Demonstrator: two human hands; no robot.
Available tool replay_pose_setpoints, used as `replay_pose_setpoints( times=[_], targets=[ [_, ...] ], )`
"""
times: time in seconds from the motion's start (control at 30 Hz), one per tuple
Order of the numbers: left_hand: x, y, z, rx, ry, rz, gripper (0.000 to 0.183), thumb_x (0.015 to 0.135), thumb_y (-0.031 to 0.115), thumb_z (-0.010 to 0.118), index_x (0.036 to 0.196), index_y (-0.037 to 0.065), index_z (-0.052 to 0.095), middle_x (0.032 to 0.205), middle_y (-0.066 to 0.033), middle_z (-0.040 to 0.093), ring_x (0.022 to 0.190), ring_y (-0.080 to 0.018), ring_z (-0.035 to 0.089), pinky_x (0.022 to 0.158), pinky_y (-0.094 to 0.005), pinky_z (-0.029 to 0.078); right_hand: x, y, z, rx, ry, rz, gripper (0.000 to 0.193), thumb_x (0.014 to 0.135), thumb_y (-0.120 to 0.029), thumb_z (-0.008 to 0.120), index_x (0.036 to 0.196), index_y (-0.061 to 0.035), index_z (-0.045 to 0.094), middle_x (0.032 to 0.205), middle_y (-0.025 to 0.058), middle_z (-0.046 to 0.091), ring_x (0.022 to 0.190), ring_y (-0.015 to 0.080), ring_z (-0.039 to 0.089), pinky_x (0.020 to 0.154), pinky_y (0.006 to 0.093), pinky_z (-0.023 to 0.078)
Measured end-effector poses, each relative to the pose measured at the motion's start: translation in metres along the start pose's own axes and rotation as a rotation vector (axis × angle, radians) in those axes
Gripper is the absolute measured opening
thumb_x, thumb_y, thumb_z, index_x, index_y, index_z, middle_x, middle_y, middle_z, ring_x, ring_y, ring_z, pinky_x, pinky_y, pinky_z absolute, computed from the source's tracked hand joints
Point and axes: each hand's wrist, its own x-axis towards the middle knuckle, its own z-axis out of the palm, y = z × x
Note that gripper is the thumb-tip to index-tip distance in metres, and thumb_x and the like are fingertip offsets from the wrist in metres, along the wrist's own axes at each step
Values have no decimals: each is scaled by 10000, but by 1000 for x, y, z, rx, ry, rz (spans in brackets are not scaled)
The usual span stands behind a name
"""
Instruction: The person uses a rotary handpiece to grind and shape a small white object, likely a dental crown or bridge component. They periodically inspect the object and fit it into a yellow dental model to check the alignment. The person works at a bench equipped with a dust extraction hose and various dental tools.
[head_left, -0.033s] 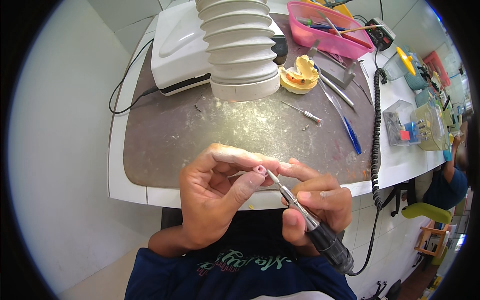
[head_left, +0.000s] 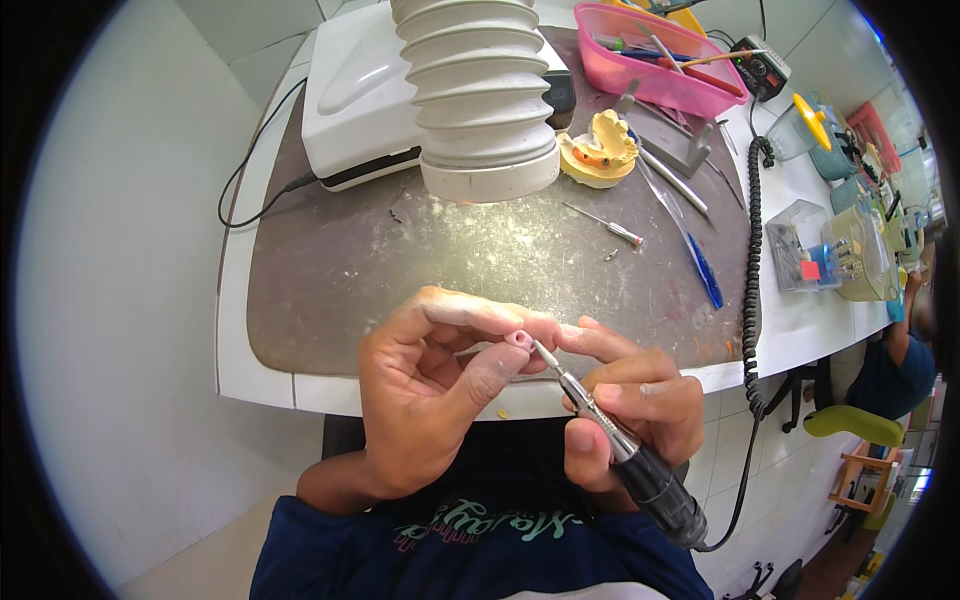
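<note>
At the near edge of the bench [head_left: 340, 397], I see the left hand [head_left: 420, 405] pinching a small pink piece [head_left: 519, 341] out at the ends of thumb and finger. The right hand [head_left: 657, 400] grips a drill [head_left: 658, 490], its tip against or just beside the piece; I can't tell which.

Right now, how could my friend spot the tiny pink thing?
Find the brown-grey mat below the white ribbed hose, then look to its near edge. There, the left hand pinches a tiny pink piece. Unlike the slim grey tool tip beside it, the piece is chunky, with a small dark hole.
</note>
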Motion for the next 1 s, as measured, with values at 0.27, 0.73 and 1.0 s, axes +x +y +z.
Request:
replay_pose_setpoints(
  times=[0.27, 0.73, 1.0],
  targets=[
    [-1, -4, -3, 20, -12, 58, 170, 863, -85, 638, 1005, -33, 560, 1029, -198, 642, 967, -210, 658, 850, -337, 577, 1, -3, 1, -41, -28, 13, 391, 695, -78, 835, 965, -52, 554, 813, 99, 669, 924, 383, 698, 858, 530, 543],
    [-1, -5, -4, 83, -6, 62, 159, 866, -97, 614, 1012, -42, 579, 1051, -189, 648, 1010, -194, 639, 887, -315, 542, 0, -2, 3, -41, 5, 10, 388, 713, -86, 825, 981, -56, 546, 816, 105, 673, 939, 371, 695, 881, 522, 535],
    [-4, -3, -4, 107, 1, 39, 172, 865, -94, 615, 1033, -60, 601, 1065, -188, 653, 1005, -192, 643, 898, -313, 536, 0, -5, 4, -70, -6, 30, 391, 705, -73, 829, 985, -63, 557, 833, 104, 676, 953, 366, 693, 900, 521, 527]
  ],
)
